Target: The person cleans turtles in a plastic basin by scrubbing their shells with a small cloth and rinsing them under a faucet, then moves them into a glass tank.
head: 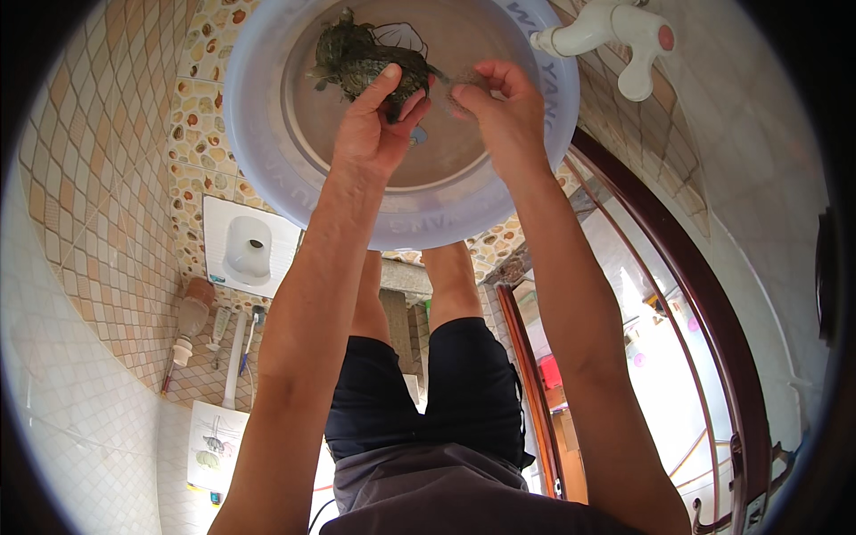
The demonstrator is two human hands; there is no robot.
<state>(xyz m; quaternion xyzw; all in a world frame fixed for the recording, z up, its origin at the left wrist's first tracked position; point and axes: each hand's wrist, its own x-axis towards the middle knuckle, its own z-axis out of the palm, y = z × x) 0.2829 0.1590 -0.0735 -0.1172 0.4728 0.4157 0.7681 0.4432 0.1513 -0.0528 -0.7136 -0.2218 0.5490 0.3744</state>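
A large pale blue plastic basin (401,224) with a printed bottom and raised lettering holds murky water. Over it, my left hand (384,114) grips a dark green turtle (374,63) by its shell, thumb on top and fingers beneath. The turtle lies towards the basin's upper left, with one thin limb or tail reaching right. My right hand (498,97) pinches a greyish mesh scrubber (470,83) between thumb and fingers, close to that thin part. Whether the scrubber touches the turtle, I cannot tell.
A white plastic tap (602,30) juts over the basin's upper right rim. A white squat toilet (251,246) lies in the pebble-patterned floor at left, with a bottle (194,311) and a tube (219,328) below it. A dark red door frame (675,247) curves along the right.
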